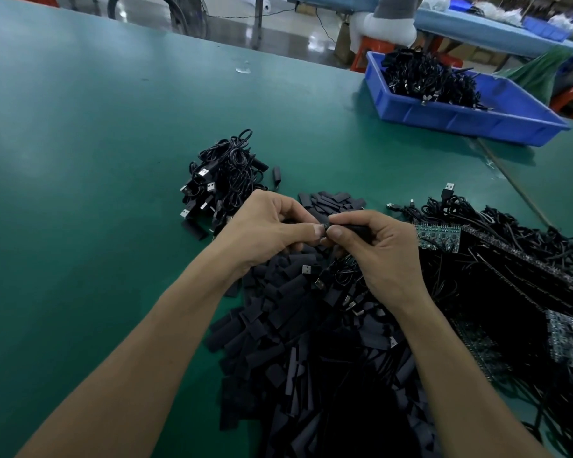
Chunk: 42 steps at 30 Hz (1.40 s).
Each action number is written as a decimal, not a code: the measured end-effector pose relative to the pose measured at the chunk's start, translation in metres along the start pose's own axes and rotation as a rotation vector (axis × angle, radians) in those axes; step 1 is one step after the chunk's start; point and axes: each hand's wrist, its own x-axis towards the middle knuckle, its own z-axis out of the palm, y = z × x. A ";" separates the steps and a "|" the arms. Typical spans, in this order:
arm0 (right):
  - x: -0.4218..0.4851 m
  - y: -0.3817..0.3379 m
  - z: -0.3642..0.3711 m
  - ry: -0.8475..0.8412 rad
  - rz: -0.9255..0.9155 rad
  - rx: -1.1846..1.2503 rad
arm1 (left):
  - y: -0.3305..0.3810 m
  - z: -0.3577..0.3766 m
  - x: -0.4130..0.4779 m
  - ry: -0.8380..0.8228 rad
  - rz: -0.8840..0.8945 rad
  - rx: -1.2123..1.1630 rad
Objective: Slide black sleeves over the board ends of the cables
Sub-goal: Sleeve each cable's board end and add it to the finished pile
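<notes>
Mid-frame, the right hand [381, 256] curls its fingers round one black sleeve [356, 229] while the left hand [272, 226] pinches narrowly at its mouth; whether a board end is already inside I cannot tell. It probably goes best with the mouth squeezed open and the board fed in straight, not skewed. At the upper right a blue bin [470, 123] holds tangled black cables [424, 77]; loose sleeves [288, 325] lie heaped below the hands.

Black sleeve [356, 230] horizontal above sleeve pile [288, 328]
</notes>
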 end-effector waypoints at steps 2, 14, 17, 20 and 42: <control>0.001 -0.001 -0.001 -0.021 0.018 0.007 | 0.001 0.000 0.000 0.002 -0.009 -0.003; 0.006 -0.002 -0.008 -0.001 -0.036 -0.029 | 0.003 -0.002 0.000 0.027 -0.014 -0.021; 0.004 -0.003 -0.006 0.012 -0.050 -0.013 | 0.003 -0.001 0.000 0.028 -0.012 -0.013; 0.004 -0.002 -0.005 0.028 -0.045 -0.005 | 0.002 -0.001 0.000 0.028 -0.007 -0.007; 0.001 -0.002 0.002 -0.008 0.006 0.072 | 0.002 -0.002 0.000 -0.020 -0.008 0.026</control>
